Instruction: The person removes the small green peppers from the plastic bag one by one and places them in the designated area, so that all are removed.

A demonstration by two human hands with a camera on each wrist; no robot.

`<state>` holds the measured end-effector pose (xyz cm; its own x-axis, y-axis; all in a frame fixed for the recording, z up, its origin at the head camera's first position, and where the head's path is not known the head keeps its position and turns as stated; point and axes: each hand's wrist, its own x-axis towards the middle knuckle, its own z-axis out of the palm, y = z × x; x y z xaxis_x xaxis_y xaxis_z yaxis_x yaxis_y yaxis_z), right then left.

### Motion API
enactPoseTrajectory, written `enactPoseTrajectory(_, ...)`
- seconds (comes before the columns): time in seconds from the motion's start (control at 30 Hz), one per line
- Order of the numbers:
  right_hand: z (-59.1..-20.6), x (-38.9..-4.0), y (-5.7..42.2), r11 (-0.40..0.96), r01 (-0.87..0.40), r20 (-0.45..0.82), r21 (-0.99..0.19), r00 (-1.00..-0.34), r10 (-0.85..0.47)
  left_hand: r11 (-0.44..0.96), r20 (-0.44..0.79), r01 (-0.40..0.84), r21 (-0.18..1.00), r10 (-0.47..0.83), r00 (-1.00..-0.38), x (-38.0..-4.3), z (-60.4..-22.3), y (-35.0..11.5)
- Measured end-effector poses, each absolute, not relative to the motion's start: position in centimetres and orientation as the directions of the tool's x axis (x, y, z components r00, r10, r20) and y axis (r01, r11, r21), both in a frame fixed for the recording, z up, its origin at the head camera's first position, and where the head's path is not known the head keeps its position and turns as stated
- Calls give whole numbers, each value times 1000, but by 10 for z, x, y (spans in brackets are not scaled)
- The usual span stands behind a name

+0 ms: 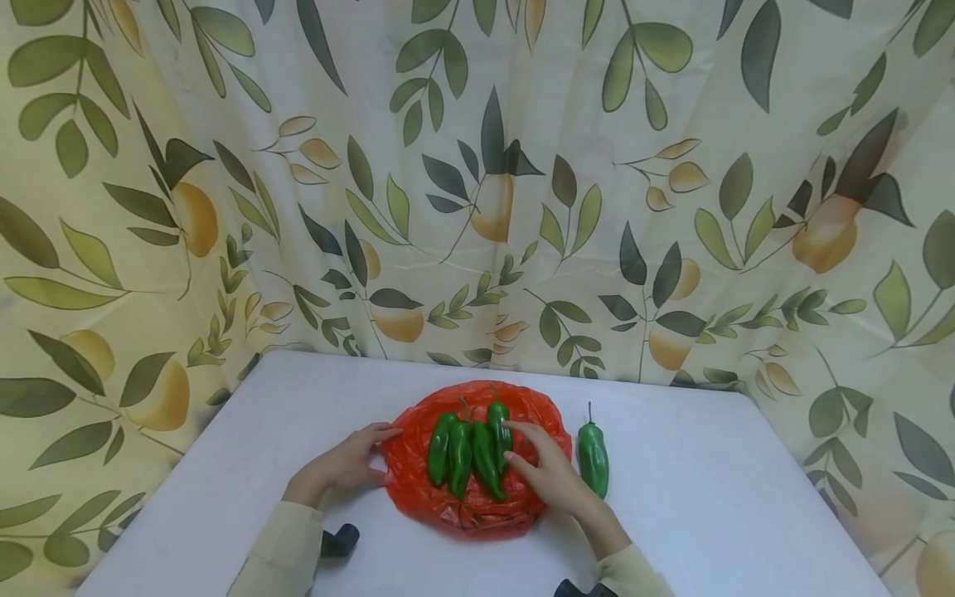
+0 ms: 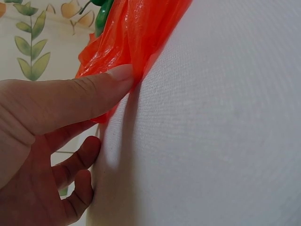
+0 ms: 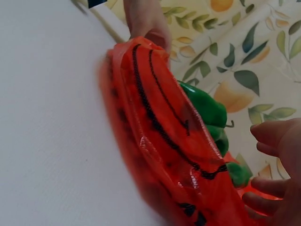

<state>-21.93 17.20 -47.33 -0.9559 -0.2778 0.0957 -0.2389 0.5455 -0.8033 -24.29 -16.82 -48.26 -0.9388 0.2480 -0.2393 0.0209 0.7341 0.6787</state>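
Several green peppers (image 1: 460, 452) lie side by side, stems pointing away, on a red plastic bag (image 1: 406, 489) with black markings. At the bag's left edge, my left hand (image 1: 351, 460) pinches the plastic. The left wrist view shows the thumb (image 2: 101, 92) in front of the plastic and a finger behind it. My right hand (image 1: 548, 473) reaches over the bag's right side, fingers spread, with its fingertips right at the rightmost pepper (image 1: 498, 414) in the group. In the right wrist view, fingers (image 3: 270, 188) stand close to a pepper end (image 3: 237, 174).
A single green pepper (image 1: 593, 460) lies on the white tabletop (image 1: 694, 489), right of the bag. Behind the table hangs a curtain (image 1: 477, 274) with leaves and fruit. Black wrist devices show by the left sleeve (image 1: 283, 543) and the right sleeve (image 1: 630, 572).
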Motion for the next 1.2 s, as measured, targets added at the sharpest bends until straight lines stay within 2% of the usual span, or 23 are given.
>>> enactPoseTrajectory(0.53,-487,-219,165,649,-189,-16,-737,-955,-295,727,-241,25,686,259,-935,-247,-483,-168)
enactPoseTrajectory(0.93,-489,-219,166,675,-192,-8,-713,-959,-282,726,-218,59,685,282,-934,-249,-485,-167)
enactPoseTrajectory(1.2,-481,-217,167,675,-200,-8,-710,-957,-291,726,-226,41,686,266,-937,-245,-485,-169)
